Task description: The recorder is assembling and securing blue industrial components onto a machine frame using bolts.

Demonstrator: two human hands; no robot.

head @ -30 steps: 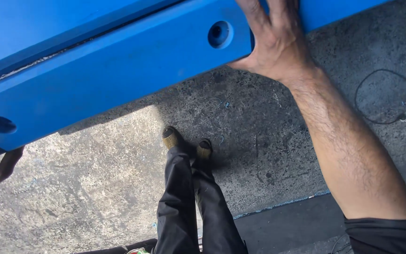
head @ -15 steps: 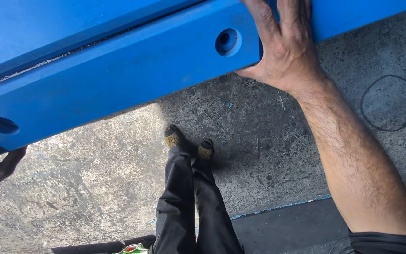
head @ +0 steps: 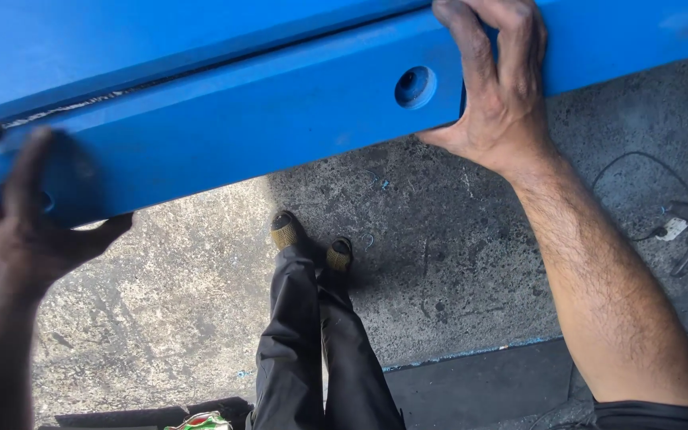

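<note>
Both hands are on the blue beam [head: 224, 135], held slantwise above the concrete floor [head: 439, 271]: the right hand [head: 499, 95] clamps its grip over the edge beside a round hole [head: 416, 86], and the left hand [head: 17, 215] cups the lower end, a carrying hold needing level, steady support.

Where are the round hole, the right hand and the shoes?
hole [head: 416, 86], head view, its dark middle
right hand [head: 497, 103], head view, back of the hand
shoes [head: 285, 234], head view, toe of the left shoe
</note>
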